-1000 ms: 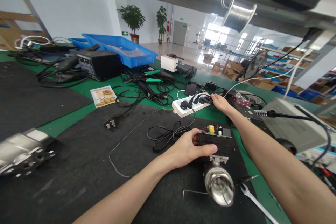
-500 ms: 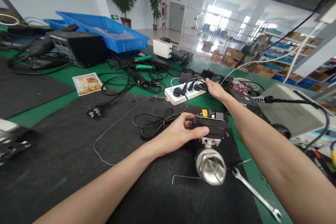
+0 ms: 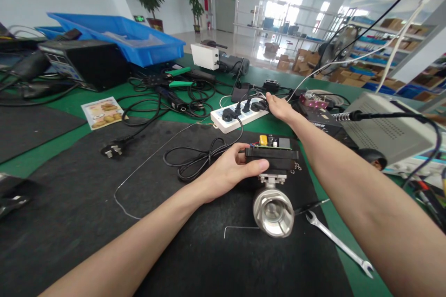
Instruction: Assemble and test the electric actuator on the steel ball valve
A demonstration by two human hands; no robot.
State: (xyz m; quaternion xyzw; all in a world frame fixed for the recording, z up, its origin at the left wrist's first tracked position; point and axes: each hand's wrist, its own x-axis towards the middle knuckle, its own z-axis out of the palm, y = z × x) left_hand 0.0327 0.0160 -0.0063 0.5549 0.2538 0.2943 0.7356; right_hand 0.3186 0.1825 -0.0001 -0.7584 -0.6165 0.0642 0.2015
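My left hand (image 3: pixel 234 167) is closed on the black actuator housing of a motorized ball valve (image 3: pixel 273 211), thumb across the front, fingers behind it. The housing has its cover off, and a circuit board (image 3: pixel 273 144) with a yellow component shows on top. Below, the steel valve body points its round opening towards me. My right hand (image 3: pixel 280 107) reaches past the valve and grips the right end of a white power strip (image 3: pixel 228 124); some of its fingers are hidden. Several black plugs (image 3: pixel 230 114) sit in the strip. A coiled black cable (image 3: pixel 195 162) lies beside my left hand.
An open-end wrench (image 3: pixel 339 243) and a hex key (image 3: pixel 240 228) lie near the valve on the black mat (image 3: pixel 87 222). A loose plug (image 3: pixel 113 149) rests at left. Behind stand a blue bin (image 3: pixel 118 39) and a black box (image 3: pixel 87 65); a beige instrument (image 3: pixel 390 125) is at right.
The view has turned slightly, so everything sits a little further left. Both hands keep their places, the left on the valve and the right at the power strip's end.
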